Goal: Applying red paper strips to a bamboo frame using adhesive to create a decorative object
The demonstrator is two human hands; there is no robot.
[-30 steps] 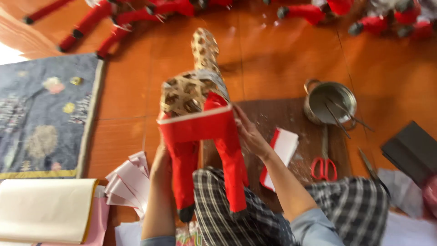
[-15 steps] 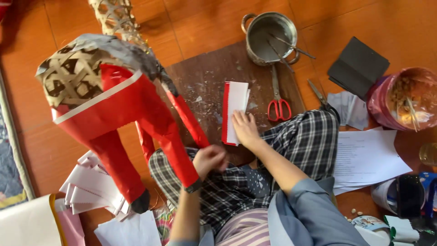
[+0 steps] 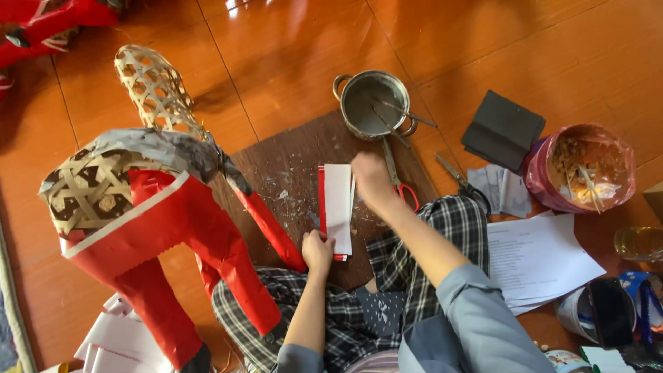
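Observation:
A woven bamboo animal figure (image 3: pixel 131 207), partly covered in red and grey paper, stands at my left with its legs by my knee. On a dark brown board (image 3: pixel 290 179) lies a stack of red and white paper strips (image 3: pixel 337 207). My left hand (image 3: pixel 318 250) rests on the stack's near end, fingers curled. My right hand (image 3: pixel 371 178) is at the stack's far right corner, fingers closed; whether it grips the paper is unclear. Red-handled scissors (image 3: pixel 400 181) lie just right of that hand.
A metal pot (image 3: pixel 375 105) with sticks stands beyond the board. A dark folded sheet (image 3: pixel 502 131), a pink bucket (image 3: pixel 581 169), white printed sheets (image 3: pixel 542 259) and a second pair of scissors (image 3: pixel 461 181) lie right. White paper pieces (image 3: pixel 121 338) lie bottom left. Red figures (image 3: pixel 48 24) top left.
The view swung down and right. The bamboo figure went from held up in front of me to standing at my left. Both hands came onto the paper stack.

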